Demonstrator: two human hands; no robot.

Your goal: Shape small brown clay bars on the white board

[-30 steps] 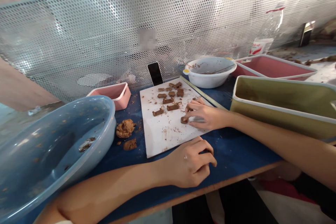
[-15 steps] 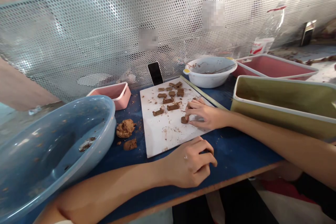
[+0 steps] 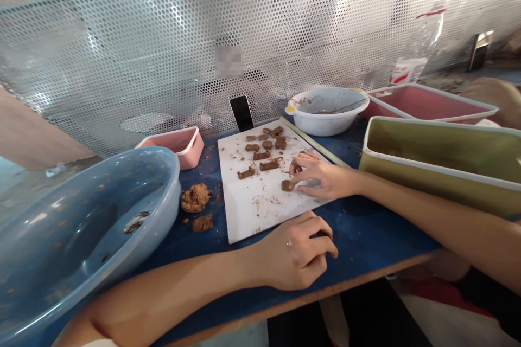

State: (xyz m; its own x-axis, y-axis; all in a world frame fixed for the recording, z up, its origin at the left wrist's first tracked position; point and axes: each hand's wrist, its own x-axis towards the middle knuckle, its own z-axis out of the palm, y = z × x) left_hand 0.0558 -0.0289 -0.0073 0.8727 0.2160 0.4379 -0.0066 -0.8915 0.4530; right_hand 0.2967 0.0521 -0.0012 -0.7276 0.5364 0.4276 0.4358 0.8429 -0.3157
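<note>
A white board (image 3: 244,211) lies tilted on the blue table, with brown clay crumbs scattered over it. My right hand (image 3: 321,176) is over its right side, fingers bent, the fingertips against a small clay block (image 3: 286,185). Part of that block and the inner fingers are hard to see. Several shaped clay pieces (image 3: 269,165) stand in loose rows farther up the board. My left hand (image 3: 299,252) rests on the table by the board's near edge, loosely curled with gaps between the fingers and nothing seen in it.
Clay lumps (image 3: 195,198) sit left of the board, beside a large blue basin (image 3: 171,195). A small pink bin (image 3: 193,152) and a phone (image 3: 241,114) stand behind. On the right are a white bowl (image 3: 325,124), a green bin (image 3: 407,168), a pink bin (image 3: 443,103) and a bottle (image 3: 419,49).
My right hand's fingers have shifted slightly at the small clay block. The left hand stays put. At the far right, a rounded tan shape has come in behind the pink bin.
</note>
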